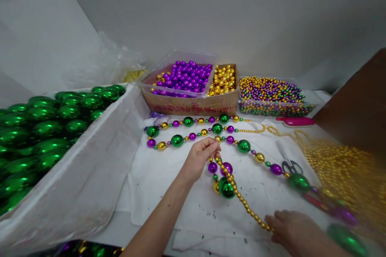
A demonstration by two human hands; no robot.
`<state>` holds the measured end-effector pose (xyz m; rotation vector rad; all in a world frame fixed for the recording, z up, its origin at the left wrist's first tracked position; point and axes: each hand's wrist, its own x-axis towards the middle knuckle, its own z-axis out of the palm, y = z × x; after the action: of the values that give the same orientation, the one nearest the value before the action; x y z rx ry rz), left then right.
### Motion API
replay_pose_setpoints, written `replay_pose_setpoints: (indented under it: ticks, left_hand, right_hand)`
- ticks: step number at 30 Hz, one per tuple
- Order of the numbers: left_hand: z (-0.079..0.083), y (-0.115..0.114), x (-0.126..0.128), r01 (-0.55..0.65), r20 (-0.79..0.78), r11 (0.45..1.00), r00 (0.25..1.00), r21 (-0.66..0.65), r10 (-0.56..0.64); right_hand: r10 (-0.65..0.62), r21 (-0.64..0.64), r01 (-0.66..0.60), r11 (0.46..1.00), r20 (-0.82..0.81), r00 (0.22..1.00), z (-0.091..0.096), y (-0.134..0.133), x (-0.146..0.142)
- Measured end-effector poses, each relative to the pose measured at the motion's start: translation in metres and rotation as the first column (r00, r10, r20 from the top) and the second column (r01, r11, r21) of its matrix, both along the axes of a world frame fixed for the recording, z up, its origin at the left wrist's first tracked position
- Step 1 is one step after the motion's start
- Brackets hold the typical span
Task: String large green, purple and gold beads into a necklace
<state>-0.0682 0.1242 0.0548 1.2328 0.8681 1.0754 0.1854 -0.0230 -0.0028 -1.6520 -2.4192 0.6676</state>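
My left hand (201,156) is closed in a pinch on a strand of small gold beads (238,196), at the point where it meets a necklace of large green, purple and gold beads (193,134) laid out on a white cloth (169,184). The gold strand runs down and to the right to my right hand (294,229), which is blurred and closed over its lower end. A big green bead (226,187) with purple beads hangs just below my left hand.
A white box of large green balls (45,128) fills the left. At the back stand a cardboard box of purple and gold beads (193,82) and a tray of small mixed beads (271,92). Scissors (289,162), a pink tool (297,121) and a heap of gold strands (346,172) lie right.
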Motion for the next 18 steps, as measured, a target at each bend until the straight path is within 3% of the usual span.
replay_pose_setpoints:
  ticks: [3, 5, 7, 9, 11, 15, 18]
  left_hand:
    - [0.037, -0.016, 0.014, 0.146, -0.161, 0.977, 0.98, 0.157, -0.12]
    - [0.057, -0.026, 0.021, 0.243, -0.242, 0.945, 0.952, 0.218, -0.189]
    - [0.064, -0.034, 0.025, 0.347, -0.248, 0.923, 0.921, 0.165, -0.302]
    - [0.054, -0.04, 0.026, 0.428, -0.178, 0.903, 0.891, 0.031, -0.417]
    - [0.032, -0.047, 0.026, 0.455, -0.109, 0.887, 0.88, -0.085, -0.462]
    - [-0.01, -0.063, 0.023, 0.401, -0.127, 0.892, 0.893, -0.206, -0.431]
    - [-0.021, -0.073, 0.024, 0.383, -0.158, 0.897, 0.894, -0.219, -0.42]
  right_hand:
    - [0.141, -0.121, -0.125, 0.985, 0.129, 0.982, -0.035, -0.006, -0.026]
    - [0.092, -0.108, -0.082, 0.991, 0.096, 0.991, -0.039, -0.002, -0.033]
    - [0.019, -0.077, -0.015, 0.997, 0.052, 0.998, -0.036, 0.006, -0.03]
    - [-0.038, -0.055, 0.039, 0.998, 0.033, 0.999, -0.029, 0.016, -0.019]
    - [-0.062, -0.061, 0.063, 0.996, 0.019, 0.998, -0.021, 0.023, -0.007]
    - [-0.097, -0.08, 0.085, 0.993, -0.154, 0.983, -0.001, 0.028, 0.003]
    - [-0.192, -0.216, 0.111, 0.97, -0.399, 0.897, 0.013, 0.026, -0.009]
